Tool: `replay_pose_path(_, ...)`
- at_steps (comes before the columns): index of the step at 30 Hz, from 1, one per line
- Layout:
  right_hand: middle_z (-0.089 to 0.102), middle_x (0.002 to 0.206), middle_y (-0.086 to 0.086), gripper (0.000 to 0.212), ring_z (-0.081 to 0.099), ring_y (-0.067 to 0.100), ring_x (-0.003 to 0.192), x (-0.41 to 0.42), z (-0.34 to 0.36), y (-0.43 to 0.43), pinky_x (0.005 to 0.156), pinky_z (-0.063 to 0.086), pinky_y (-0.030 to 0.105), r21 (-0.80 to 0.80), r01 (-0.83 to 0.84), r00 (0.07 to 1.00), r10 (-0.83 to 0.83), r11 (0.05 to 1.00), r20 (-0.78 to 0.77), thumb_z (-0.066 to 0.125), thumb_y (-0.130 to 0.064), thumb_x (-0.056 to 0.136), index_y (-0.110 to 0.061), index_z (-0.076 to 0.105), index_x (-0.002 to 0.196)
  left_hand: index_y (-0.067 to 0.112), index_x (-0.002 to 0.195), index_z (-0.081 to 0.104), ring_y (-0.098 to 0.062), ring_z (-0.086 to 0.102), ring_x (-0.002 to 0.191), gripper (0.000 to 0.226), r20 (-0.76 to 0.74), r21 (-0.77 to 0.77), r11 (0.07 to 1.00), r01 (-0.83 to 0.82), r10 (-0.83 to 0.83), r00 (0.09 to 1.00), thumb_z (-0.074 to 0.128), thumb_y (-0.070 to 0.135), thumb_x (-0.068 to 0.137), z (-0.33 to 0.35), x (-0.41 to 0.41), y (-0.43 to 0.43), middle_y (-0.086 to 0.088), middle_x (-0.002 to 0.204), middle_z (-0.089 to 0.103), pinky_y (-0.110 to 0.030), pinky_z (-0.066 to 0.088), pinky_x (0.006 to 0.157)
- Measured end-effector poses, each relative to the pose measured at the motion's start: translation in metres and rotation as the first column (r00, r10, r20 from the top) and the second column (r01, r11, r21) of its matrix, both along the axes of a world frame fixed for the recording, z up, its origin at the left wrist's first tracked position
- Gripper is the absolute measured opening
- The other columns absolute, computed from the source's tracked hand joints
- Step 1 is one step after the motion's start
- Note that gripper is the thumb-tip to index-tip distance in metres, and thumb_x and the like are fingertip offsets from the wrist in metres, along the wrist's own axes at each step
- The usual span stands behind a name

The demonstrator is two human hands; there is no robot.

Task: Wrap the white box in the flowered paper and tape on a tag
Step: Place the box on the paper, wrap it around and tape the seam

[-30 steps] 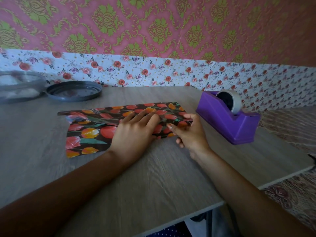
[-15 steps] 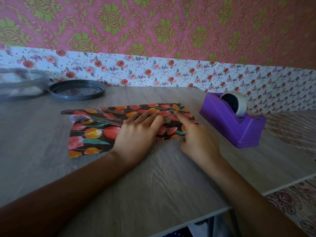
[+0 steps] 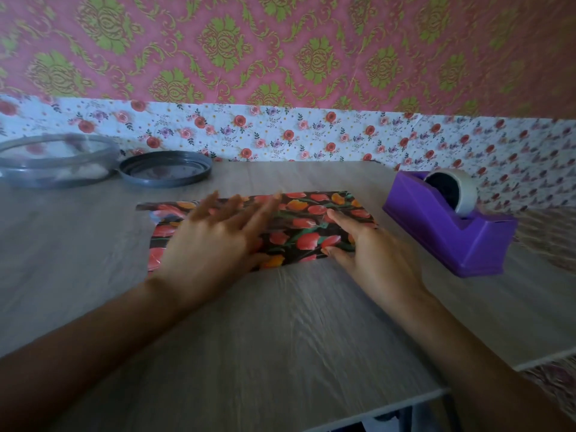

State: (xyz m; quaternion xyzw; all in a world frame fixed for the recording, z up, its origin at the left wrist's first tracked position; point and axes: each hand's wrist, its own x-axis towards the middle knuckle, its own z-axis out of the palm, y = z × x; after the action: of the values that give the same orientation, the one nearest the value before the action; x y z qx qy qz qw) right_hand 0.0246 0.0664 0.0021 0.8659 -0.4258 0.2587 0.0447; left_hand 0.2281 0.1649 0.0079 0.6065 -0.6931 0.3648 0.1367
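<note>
1. Head view, the task's thing: one sheet of flowered paper [image 3: 311, 226], dark with red and orange tulips, lies folded flat on the wooden table [image 3: 280, 332], near its middle. The box cannot be seen; only paper shows.
2. Head view, left hand [image 3: 215, 241]: it lies over the left half of the paper with its fingers straight and spread, palm down, holding nothing. The fingers are blurred, so I cannot tell how firmly they touch the sheet. This hand hides much of the paper's left part.
3. Head view, right hand [image 3: 371, 254]: it is flat and relaxed, not gripping. The forefinger rests on top of the paper's right part and the thumb tip lies at the near edge. The hand covers the near right corner of the paper.
4. Head view, to the right: one purple tape dispenser [image 3: 448, 232] stands near the paper's right end but apart from it, carrying one tape roll [image 3: 464, 188].
5. Head view, to the far left: one dark grey round lid [image 3: 165, 168] lies flat on the table, and just beside it stands one clear round container [image 3: 53, 160] with something pale inside, too blurred to name. Both are well apart from the paper.
6. Head view, behind: the table's far edge meets a wall [image 3: 280, 57] covered in pink and green patterned paper, with a white band of small flowers below.
7. Count: two hands, one sheet, one dispenser, one roll, one lid, one container.
</note>
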Motion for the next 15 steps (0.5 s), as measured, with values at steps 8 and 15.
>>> replay_pose_path(8,0.068,0.107,0.0,0.064,0.063,0.023,0.098,0.001,-0.003,-0.001,0.067,0.047,0.03,-0.002,-0.007,1.0,0.007,1.0,0.017,0.056,-0.045,0.087,-0.041,0.025,0.143,0.02,0.103,0.072,-0.022,0.071,0.086,0.055,0.008,0.164,0.986,-0.01,0.009,1.0,0.042,0.057,0.076,0.021,0.043,0.013,-0.005,0.097,0.074,-0.066,0.039,0.089)
replay_pose_path(15,0.066,0.116,-0.002,0.063,0.062,0.022,0.102,-0.002,-0.002,-0.001,0.073,0.05,0.031,0.015,0.017,1.0,-0.017,1.0,-0.003,0.056,-0.043,0.087,-0.044,0.025,0.142,0.018,0.1,0.074,-0.02,0.07,0.09,0.036,-0.203,0.048,0.987,0.156,-0.143,0.969,0.048,0.036,0.083,0.002,0.032,0.025,-0.002,0.102,0.072,-0.03,0.058,0.064)
